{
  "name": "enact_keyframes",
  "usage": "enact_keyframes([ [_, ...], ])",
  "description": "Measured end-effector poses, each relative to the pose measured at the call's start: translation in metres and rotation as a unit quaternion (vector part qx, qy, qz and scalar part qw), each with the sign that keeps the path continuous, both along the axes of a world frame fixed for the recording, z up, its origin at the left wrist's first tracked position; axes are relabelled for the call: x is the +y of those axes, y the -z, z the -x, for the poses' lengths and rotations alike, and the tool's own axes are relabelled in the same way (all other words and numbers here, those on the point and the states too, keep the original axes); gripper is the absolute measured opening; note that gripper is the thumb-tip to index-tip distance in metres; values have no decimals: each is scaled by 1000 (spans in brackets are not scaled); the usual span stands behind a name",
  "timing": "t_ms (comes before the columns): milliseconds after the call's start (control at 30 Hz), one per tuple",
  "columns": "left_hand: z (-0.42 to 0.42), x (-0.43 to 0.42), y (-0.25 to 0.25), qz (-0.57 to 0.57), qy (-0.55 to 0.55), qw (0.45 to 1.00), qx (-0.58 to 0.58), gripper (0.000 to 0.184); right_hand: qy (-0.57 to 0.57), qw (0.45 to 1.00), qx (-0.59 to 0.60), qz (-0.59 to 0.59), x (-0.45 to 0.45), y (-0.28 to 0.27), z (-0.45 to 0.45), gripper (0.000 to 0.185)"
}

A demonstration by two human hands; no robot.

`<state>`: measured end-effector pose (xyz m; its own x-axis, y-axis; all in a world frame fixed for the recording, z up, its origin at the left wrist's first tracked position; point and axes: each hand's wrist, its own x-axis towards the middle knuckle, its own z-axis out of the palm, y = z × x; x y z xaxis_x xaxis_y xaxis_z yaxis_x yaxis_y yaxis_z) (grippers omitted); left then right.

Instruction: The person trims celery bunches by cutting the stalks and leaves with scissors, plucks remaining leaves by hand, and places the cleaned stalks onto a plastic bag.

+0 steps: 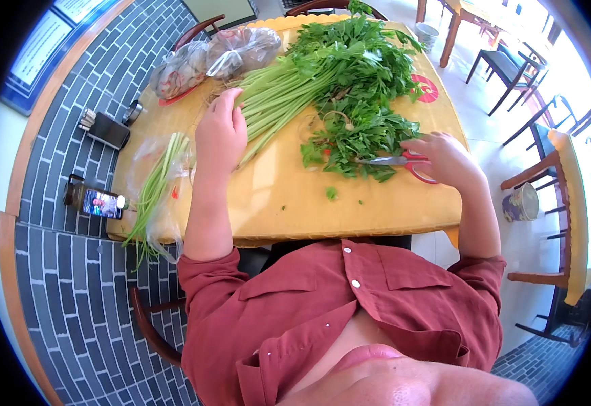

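A large bunch of leafy celery (282, 91) lies across the table, its pale green stalks towards the left and its leaves towards the right. My left hand (222, 127) is at the stalk ends, thumb apart from the bent fingers, with nothing visible between them. My right hand (441, 159) grips red-handled scissors (385, 161), whose blades point left against a pile of cut leaves (366, 139). Trimmed celery stalks (158, 183) rest on a clear plastic bag (171, 233) at the table's left edge.
Filled plastic bags (241, 51) sit at the table's (295, 203) back left. Along the brick wall are a phone (102, 203) and a dark holder (108, 130). Chairs (509, 71) and a bucket (521, 203) stand on the right.
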<state>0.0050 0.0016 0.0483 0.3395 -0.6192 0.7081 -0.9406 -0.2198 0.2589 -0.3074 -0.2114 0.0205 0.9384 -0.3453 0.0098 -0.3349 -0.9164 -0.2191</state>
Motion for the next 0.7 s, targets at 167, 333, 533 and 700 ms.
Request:
enact_keyframes([
  [167,13,-21,-6,13,45,998,31,18,-66,968,-237,50,11,-22,-28,29],
  [333,26,-39,-28,-4,54,998,-14,17,-67,878,-451,148,23,-56,-81,32],
  [533,37,-51,-31,18,88,995,-38,15,25,862,-475,175,30,-67,-120,37],
  [700,39,-50,-31,19,104,992,-68,18,-30,867,-473,155,19,-57,-130,25],
])
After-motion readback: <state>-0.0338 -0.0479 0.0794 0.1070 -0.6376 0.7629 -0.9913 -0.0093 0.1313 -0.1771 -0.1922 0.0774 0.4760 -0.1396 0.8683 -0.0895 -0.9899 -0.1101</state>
